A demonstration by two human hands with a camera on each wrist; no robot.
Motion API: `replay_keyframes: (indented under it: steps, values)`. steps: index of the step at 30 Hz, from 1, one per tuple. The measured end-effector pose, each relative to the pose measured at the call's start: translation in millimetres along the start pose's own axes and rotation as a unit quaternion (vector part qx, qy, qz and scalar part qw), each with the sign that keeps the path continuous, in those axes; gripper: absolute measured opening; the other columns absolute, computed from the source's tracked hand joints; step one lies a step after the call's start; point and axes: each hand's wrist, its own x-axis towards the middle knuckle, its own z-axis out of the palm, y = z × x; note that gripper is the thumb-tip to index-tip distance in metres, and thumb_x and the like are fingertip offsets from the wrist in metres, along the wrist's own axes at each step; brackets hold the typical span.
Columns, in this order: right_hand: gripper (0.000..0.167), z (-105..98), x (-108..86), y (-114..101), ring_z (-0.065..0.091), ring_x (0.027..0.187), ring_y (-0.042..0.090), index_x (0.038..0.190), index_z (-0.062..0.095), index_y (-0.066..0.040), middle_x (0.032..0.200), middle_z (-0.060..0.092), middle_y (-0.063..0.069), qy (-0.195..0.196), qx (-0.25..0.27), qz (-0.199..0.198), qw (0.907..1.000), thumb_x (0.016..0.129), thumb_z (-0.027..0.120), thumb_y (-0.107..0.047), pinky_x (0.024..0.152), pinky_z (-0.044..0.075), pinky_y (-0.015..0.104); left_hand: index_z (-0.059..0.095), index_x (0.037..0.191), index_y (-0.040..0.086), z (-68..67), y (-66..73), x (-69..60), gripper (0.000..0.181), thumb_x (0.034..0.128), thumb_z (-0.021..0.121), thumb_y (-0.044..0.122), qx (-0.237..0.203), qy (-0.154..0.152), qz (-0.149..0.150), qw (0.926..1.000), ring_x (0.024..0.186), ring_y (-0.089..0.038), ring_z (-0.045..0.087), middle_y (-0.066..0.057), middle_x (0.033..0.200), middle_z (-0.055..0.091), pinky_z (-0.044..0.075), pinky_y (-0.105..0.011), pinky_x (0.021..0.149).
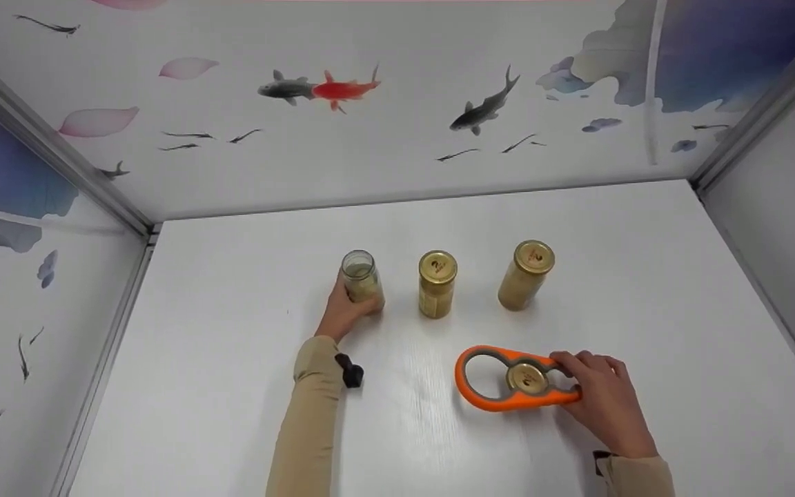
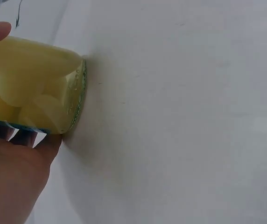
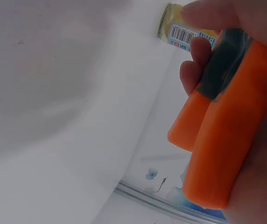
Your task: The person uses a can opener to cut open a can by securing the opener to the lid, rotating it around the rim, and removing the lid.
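Note:
My left hand (image 1: pixel 348 308) is wrapped around a lidless glass jar (image 1: pixel 363 279) that stands on the white table. Pale yellow, rounded pieces in liquid show through the jar's glass (image 2: pixel 35 88) in the left wrist view. My right hand (image 1: pixel 604 393) grips the handles of an orange jar opener (image 1: pixel 473 397) with grey inner pads. A gold lid (image 1: pixel 527 378) with a dark mark sits in the opener's middle ring, while its larger ring has no lid. From the right wrist, the opener's two orange handles (image 3: pixel 227 135) fill much of the view, with fingers curled around them.
Two jars with gold lids stand to the right of the lidless one: a nearer jar (image 1: pixel 437 286) and a farther jar (image 1: pixel 526 276). The white table (image 1: pixel 197 386) meets a back wall (image 1: pixel 397 152) printed with fish, and side walls flank it.

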Motion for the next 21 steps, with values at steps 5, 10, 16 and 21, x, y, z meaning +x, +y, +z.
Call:
replay_keyframes:
  steps: [5, 10, 16, 21]
  values:
    - [0.052, 2.1, 1.2, -2.7, 0.058, 0.083, 0.025, 0.11, 0.067, -0.013, 0.091, 0.063, 0.005, 0.008, -0.003, -0.007, 0.9999, 0.064, 0.085, 0.001, 0.097, 0.031, 0.054, 0.018, 0.146, 0.013, 2.2, -2.5, -3.8, 0.092, 0.0789, 0.08, 0.014, 0.001, 0.026, 0.003, 0.9997, 0.134, -0.034, 0.034, -0.022, 0.144, 0.038, 0.026, -0.045, 0.11]
    - [0.052, 2.1, 3.3, -5.7, 0.058, 0.083, 0.025, 0.111, 0.066, -0.012, 0.091, 0.063, 0.004, -0.002, 0.003, -0.005, 1.0, 0.064, 0.085, 0.001, 0.097, 0.031, 0.055, 0.009, 0.147, 0.01, 2.1, -9.2, -15.8, 0.1, 0.0777, 0.081, 0.01, -0.011, 0.028, 0.011, 0.9995, 0.138, -0.037, 0.029, -0.028, 0.147, 0.029, 0.025, -0.041, 0.112]
    - [0.053, 3.4, 6.3, -9.8, 0.058, 0.088, 0.025, 0.111, 0.066, -0.012, 0.091, 0.064, 0.004, 0.005, 0.017, -0.013, 0.9998, 0.063, 0.085, 0.003, 0.097, 0.031, 0.053, 0.008, 0.149, 0.007, -0.6, -7.0, -33.3, 0.097, 0.0813, 0.077, 0.007, -0.107, 0.054, -0.006, 0.9927, 0.14, -0.036, 0.025, -0.026, 0.147, 0.027, 0.023, -0.037, 0.113]
    - [0.054, 4.2, 8.8, -14.9, 0.057, 0.089, 0.024, 0.112, 0.066, -0.011, 0.092, 0.063, 0.003, 0.006, 0.023, -0.022, 0.9995, 0.063, 0.084, 0.005, 0.096, 0.032, 0.052, 0.014, 0.149, 0.008, -0.7, -0.9, -47.6, 0.089, 0.0832, 0.075, 0.005, -0.14, 0.075, -0.033, 0.9868, 0.139, -0.038, 0.027, -0.025, 0.147, 0.029, 0.023, -0.041, 0.113]
